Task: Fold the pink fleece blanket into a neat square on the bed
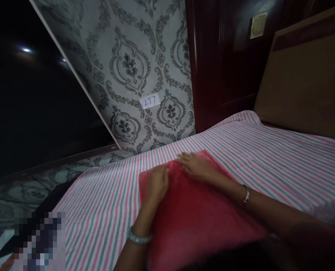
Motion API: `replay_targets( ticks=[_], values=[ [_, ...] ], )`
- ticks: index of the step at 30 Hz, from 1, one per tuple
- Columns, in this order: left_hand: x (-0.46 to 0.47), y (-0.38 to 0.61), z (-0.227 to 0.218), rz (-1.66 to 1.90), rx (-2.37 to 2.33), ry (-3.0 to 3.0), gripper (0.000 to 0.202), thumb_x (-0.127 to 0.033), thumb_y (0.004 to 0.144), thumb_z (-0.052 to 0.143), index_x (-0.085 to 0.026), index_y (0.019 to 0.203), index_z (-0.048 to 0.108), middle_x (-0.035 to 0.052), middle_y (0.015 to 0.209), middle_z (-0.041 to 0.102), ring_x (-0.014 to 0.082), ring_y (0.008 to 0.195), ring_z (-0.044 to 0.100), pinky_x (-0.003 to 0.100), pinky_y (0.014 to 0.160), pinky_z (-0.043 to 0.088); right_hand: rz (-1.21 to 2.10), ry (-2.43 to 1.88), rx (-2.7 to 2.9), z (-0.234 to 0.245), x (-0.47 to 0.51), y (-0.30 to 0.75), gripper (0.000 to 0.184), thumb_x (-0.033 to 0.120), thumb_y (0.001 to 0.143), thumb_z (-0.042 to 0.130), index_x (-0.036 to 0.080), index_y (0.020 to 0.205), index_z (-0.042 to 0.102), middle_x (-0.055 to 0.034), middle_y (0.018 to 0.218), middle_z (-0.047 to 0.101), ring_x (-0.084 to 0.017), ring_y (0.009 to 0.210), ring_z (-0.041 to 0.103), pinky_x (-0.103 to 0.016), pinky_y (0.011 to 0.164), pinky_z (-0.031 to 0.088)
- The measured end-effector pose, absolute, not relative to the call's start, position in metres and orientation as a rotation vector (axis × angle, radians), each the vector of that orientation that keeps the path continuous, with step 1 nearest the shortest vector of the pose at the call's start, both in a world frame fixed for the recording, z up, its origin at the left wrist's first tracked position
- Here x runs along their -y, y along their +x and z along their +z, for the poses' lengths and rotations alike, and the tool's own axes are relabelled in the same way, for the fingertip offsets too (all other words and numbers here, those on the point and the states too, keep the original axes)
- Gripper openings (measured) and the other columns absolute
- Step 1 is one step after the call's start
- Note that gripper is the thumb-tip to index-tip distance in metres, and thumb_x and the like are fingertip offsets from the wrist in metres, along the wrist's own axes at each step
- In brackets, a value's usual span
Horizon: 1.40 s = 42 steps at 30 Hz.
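A red, soft-looking cloth lies spread on a striped bed sheet, its far edge toward the wall. Near that edge my left hand is closed, its curled fingers on the cloth and slightly blurred. My right hand rests farther right on the same edge, fingers stretched out and a little apart. The forearms cover part of the cloth's sides. Its near edge runs into dark shadow at the bottom, so I cannot make it out.
Patterned wallpaper with a paper label reading 277 rises behind the bed. A large black panel stands left. Right of the wallpaper are a dark red wooden panel and a brown board. A pixelated patch hides the lower left.
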State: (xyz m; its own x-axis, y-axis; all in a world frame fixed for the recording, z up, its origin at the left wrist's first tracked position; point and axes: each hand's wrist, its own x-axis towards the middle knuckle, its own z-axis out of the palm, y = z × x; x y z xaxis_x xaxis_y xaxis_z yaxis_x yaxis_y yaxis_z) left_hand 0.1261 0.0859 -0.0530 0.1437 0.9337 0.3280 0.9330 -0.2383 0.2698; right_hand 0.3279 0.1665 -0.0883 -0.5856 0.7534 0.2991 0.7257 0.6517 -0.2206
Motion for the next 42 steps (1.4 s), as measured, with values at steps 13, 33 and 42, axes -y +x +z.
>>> replay_targets(
  ticks=[13, 33, 42],
  values=[
    [-0.043, 0.156, -0.123, 0.235, -1.844, 2.501, 0.060, -0.043, 0.097, 0.040, -0.030, 0.155, 0.033, 0.0054, 0.165, 0.024, 0.0348, 0.153, 0.015, 0.069, 0.120, 0.011, 0.124, -1.031, 2.712, -0.124, -0.208, 0.334, 0.059, 0.053, 0.100, 0.039, 0.029, 0.154, 0.038, -0.0052, 0.159, 0.038, -0.029, 0.145, 0.033, -0.053, 0.118, 0.023],
    [-0.063, 0.147, -0.085, 0.231, -1.868, 2.368, 0.055, -0.043, 0.100, 0.035, -0.024, 0.152, 0.040, 0.0101, 0.161, 0.035, 0.0270, 0.150, 0.029, 0.061, 0.122, 0.013, -0.067, -1.462, 2.452, -0.099, -0.172, 0.324, 0.053, 0.043, 0.102, 0.034, 0.024, 0.152, 0.043, -0.0131, 0.158, 0.037, -0.035, 0.146, 0.030, -0.062, 0.116, 0.019],
    [-0.109, 0.112, -0.105, 0.234, -2.191, 2.380, 0.057, -0.043, 0.101, 0.034, -0.018, 0.151, 0.040, 0.0131, 0.161, 0.035, 0.0316, 0.150, 0.027, 0.059, 0.121, 0.018, -0.048, -1.661, 2.304, -0.127, -0.173, 0.346, 0.054, 0.047, 0.101, 0.035, 0.025, 0.148, 0.047, -0.0100, 0.156, 0.041, -0.034, 0.146, 0.029, -0.060, 0.117, 0.022]
  ],
)
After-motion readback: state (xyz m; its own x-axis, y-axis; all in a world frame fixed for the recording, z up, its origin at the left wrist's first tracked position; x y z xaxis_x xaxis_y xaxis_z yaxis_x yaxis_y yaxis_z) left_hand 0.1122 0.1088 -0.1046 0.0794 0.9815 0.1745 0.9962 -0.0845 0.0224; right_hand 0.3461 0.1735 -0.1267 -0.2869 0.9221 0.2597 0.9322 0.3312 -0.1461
